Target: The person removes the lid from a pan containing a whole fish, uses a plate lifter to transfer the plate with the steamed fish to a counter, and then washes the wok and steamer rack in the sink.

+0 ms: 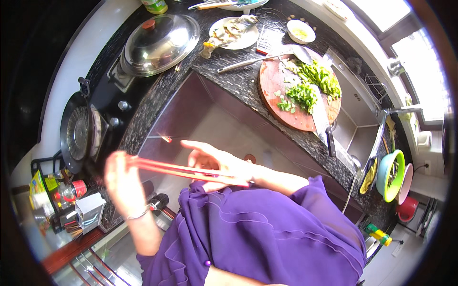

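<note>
A pair of red chopsticks (186,169) is gripped at one end by my left hand (125,182), which is slightly blurred. The chopsticks extend rightward in front of my body, and their far ends pass across my right hand and wrist in the picture. My right hand (218,161) has its fingers apart and its index finger extended to the left. I see nothing held in it. Whether it touches the chopsticks, I cannot tell. Left of my left hand, a black wok (77,132) rests on the gas stove (111,103).
A round wooden chopping board (275,103) bears chopped greens (302,94), a cleaver (323,123) and a metal ladle (247,64). Behind are a lidded pan (159,44), a plate with a fish (232,34) and a small bowl (301,32). A sink (349,114) lies right.
</note>
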Available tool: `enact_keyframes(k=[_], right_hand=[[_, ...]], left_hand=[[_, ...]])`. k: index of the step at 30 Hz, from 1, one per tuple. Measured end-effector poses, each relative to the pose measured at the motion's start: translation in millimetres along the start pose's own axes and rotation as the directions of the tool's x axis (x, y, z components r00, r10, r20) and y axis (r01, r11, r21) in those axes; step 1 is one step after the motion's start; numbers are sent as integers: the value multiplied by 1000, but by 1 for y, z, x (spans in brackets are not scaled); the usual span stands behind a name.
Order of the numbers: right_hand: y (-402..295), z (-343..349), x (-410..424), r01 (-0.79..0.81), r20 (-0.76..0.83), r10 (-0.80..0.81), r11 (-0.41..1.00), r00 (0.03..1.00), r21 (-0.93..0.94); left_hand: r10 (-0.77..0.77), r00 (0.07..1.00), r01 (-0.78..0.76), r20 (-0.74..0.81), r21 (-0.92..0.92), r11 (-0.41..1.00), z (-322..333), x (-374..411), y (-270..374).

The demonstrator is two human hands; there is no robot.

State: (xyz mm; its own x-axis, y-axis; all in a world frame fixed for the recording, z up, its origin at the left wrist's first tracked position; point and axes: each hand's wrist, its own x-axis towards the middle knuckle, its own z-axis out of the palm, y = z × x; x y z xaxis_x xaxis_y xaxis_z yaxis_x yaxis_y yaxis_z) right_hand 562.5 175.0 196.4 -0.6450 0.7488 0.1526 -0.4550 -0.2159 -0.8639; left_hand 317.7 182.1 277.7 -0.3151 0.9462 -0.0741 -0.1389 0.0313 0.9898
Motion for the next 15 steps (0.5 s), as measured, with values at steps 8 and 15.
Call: enact_keyframes(k=[8, 15], right_hand=[[-49, -84, -14, 37, -260, -303, 713, 917, -700], [-97, -135, 28, -121, -249, -218, 473, 943, -873]], left_hand=[[-516, 816, 570, 260, -219, 792, 86, 60, -105], [-630, 610, 736, 481, -49, 675, 137, 141, -151]])
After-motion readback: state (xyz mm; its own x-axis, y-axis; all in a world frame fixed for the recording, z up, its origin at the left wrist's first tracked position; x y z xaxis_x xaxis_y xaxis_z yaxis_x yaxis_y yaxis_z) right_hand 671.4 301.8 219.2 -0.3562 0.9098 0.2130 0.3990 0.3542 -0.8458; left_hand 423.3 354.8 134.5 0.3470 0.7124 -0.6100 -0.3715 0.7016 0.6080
